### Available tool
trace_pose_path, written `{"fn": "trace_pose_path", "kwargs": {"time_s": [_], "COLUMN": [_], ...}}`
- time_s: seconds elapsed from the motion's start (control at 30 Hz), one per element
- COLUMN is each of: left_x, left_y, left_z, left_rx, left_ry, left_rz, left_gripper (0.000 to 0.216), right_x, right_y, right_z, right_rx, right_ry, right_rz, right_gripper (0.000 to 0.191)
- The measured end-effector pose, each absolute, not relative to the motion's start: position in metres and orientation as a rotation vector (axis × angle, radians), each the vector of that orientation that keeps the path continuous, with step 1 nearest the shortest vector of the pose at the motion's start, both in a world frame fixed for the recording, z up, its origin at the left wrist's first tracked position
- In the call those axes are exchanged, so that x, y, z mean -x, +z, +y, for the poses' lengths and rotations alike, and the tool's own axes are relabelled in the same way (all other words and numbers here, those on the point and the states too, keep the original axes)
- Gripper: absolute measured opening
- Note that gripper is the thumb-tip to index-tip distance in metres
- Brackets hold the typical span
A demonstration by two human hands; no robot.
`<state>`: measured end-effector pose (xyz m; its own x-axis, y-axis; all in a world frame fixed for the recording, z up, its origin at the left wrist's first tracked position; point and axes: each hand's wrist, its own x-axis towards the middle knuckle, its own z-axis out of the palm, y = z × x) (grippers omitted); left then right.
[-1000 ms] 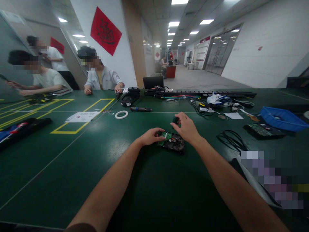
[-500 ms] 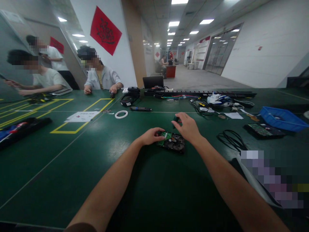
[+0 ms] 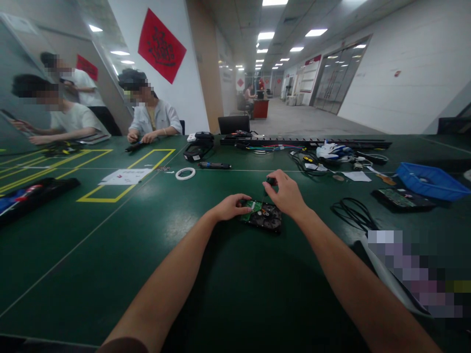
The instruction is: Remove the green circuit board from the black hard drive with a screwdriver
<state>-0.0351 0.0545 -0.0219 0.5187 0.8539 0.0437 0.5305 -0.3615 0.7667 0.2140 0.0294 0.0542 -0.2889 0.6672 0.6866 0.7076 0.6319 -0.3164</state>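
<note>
A hard drive [image 3: 270, 218] lies on the green tabletop in front of me, its green circuit board [image 3: 254, 208] facing up at the left end. My left hand [image 3: 230, 207] grips that left end, thumb on the near side and fingers at the far edge. Pinched in the fingers of my right hand [image 3: 288, 192] is a screwdriver [image 3: 271, 181] with a short dark handle. It is held above the drive, with its shaft pointing down toward the board. Whether the tip touches a screw is too small to make out.
Beyond the drive lie a white ring [image 3: 185, 174] and a dark pen-shaped tool [image 3: 215, 165]. To the right are a coiled black cable [image 3: 351, 213], another hard drive [image 3: 403, 199] and a blue tray [image 3: 430, 180]. A co-worker [image 3: 154, 117] sits across at the left, handling a dark object.
My hands and the hard drive stay nearly where they were. The co-worker across has drawn one hand back from the table and now holds a dark object with both hands.
</note>
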Motion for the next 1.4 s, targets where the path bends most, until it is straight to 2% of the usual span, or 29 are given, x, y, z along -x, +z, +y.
{"fn": "trace_pose_path", "kwargs": {"time_s": [0.6, 0.83, 1.0, 1.2, 1.4], "left_x": [0.0349, 0.0355, 0.0354, 0.0349, 0.0354], "left_y": [-0.0239, -0.0221, -0.0217, -0.024, -0.0243], "left_z": [0.0549, 0.0543, 0.0539, 0.0549, 0.0552], "left_rx": [-2.033, -2.042, -2.039, -2.045, -2.059], "left_ry": [0.608, 0.593, 0.586, 0.605, 0.609], "left_rz": [1.112, 1.1, 1.107, 1.112, 1.105], "left_gripper": [0.065, 0.066, 0.066, 0.066, 0.065], "right_x": [-0.2134, -0.2145, -0.2148, -0.2138, -0.2155], "right_y": [0.0524, 0.0545, 0.058, 0.056, 0.0546], "right_z": [0.0295, 0.0297, 0.0286, 0.0306, 0.0324], "right_rx": [1.076, 1.065, 0.998, 1.039, 1.129], "right_ry": [-0.1, -0.067, -0.022, 0.072, 0.17], "right_rz": [-2.054, -2.082, -2.113, -2.069, -2.0], "right_gripper": [0.03, 0.029, 0.031, 0.025, 0.031]}}
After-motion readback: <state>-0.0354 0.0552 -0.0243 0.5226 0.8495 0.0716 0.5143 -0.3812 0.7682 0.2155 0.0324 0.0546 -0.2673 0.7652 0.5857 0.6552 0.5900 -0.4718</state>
